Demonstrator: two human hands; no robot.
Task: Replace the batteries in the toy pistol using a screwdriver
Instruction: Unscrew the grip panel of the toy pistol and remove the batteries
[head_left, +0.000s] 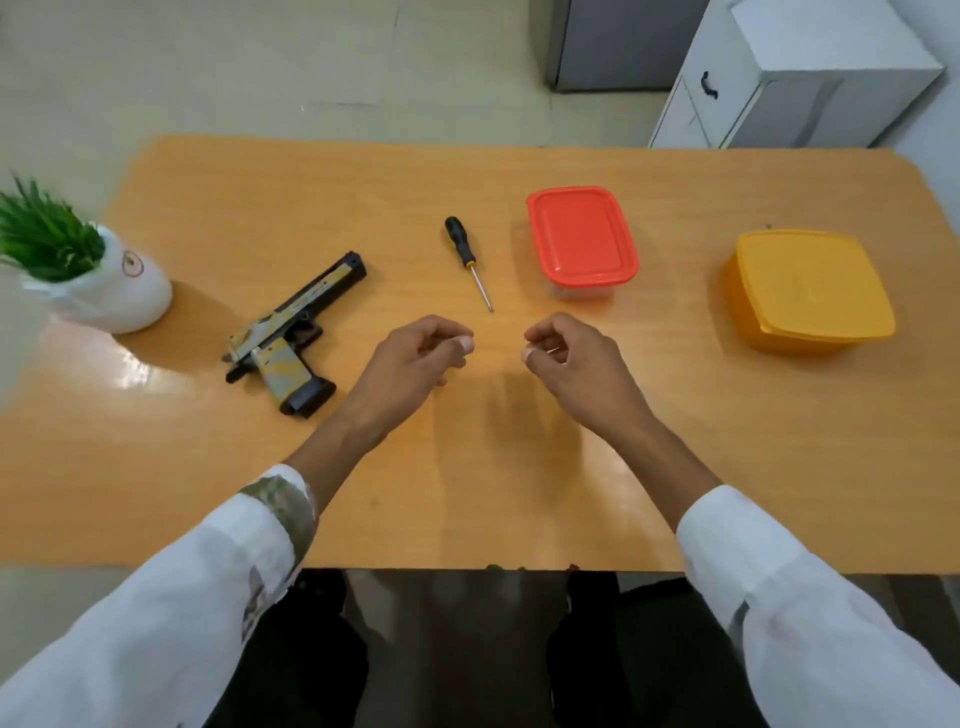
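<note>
Both hands hold nothing: left hand (415, 356) and right hand (569, 358) sit side by side w/ fingers loosely curled, thumbs toward each other, a narrow gap between them, over the middle of the orange-brown wood-grain table (519, 478). Can't tell if they touch the top or hang just above it; a soft shadow lies under them.

Toy pistol, grey-and-yellow camo w/ black muzzle and black grip base (291, 332), lies flat on its side left of the left hand, barrel pointing away and to the right, grip toward the near edge. Black-handled screwdriver w/ thin steel shaft (467, 262) lies flat beyond the hands, handle far, tip near, well apart from the pistol.

Bare tabletop from the hands back to the near edge and in front of the right hand.

Yellow square plastic box w/ lid (810, 288) is far right. Clear rectangular box w/ red lid (582, 236) is right of the screwdriver. White ceramic pot w/ green grass-like plant (111, 288) stands at the left edge, near the pistol's butt end.
</note>
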